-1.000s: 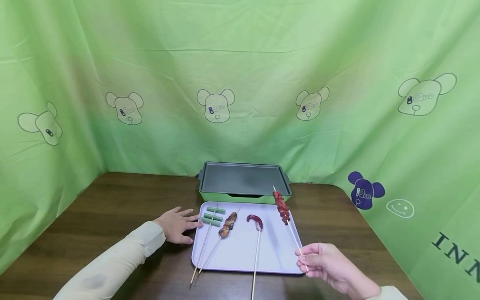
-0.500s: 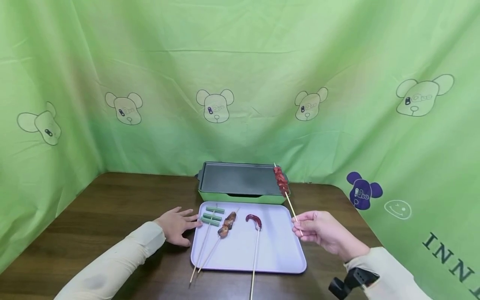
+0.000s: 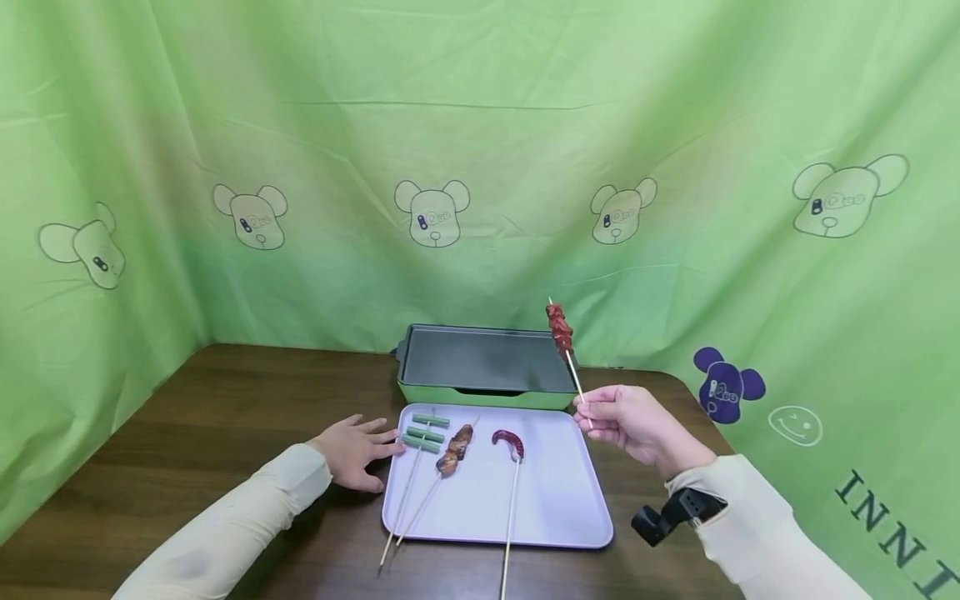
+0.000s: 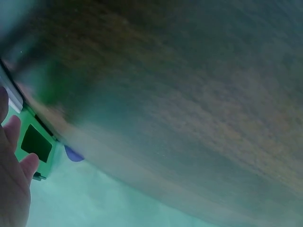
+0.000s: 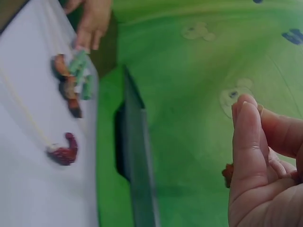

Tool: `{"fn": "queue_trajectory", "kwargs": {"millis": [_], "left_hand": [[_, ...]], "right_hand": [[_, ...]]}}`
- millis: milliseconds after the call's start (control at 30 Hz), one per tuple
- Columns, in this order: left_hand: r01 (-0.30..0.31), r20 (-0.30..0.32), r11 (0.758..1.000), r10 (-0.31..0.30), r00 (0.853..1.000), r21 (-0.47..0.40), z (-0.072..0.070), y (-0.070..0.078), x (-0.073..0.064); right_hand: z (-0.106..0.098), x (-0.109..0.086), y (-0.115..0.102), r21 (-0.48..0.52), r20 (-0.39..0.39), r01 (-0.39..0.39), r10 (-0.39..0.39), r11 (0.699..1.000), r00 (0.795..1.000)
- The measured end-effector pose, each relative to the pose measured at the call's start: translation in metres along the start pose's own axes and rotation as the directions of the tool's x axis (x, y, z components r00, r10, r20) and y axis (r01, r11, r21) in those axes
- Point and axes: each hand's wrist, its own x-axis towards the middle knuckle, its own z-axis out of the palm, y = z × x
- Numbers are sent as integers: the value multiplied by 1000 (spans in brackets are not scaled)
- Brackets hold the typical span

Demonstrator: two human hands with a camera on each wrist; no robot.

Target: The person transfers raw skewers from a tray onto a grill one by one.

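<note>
My right hand (image 3: 626, 421) pinches the stick of a red meat skewer (image 3: 559, 329) between thumb and fingers. The meat end points up and away, in front of the grill's right edge in the head view. In the right wrist view the right hand (image 5: 265, 165) hides most of that skewer. My left hand (image 3: 356, 452) rests with spread fingers on the table, fingertips at the left rim of the white tray (image 3: 562, 500). On the tray lie a green vegetable skewer (image 3: 423, 439), a browned meat skewer (image 3: 456, 450) and a curled dark red tentacle-like skewer (image 3: 510, 442).
A green tabletop grill (image 3: 487, 362) with a flat dark plate stands behind the tray. Green curtain (image 3: 480, 125) walls close in the back and sides of the brown table (image 3: 262, 400). Several skewer sticks overhang the tray's front rim.
My right hand has moved up and forward with the red meat skewer, from over the tray's right side to near the grill. The left hand stays where it was.
</note>
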Motion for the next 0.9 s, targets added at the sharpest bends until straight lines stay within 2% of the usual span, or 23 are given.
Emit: {"fn": "queue_trajectory", "kwargs": {"millis": [333,600,900], "left_hand": [[-6,-10,1000,6,1000,-10,-1,0,0],[11,-21,1000,-11,1000,-25,2,0,-3],[0,-35,1000,1,999,4,2,1,0]], "right_hand": [[-4,15,-20,1,65,-8,8,1000,998],[8,31,-31,5,4,-14,14,1000,1000],[5,40,-29,45,-69,-21,24,999,997]]}}
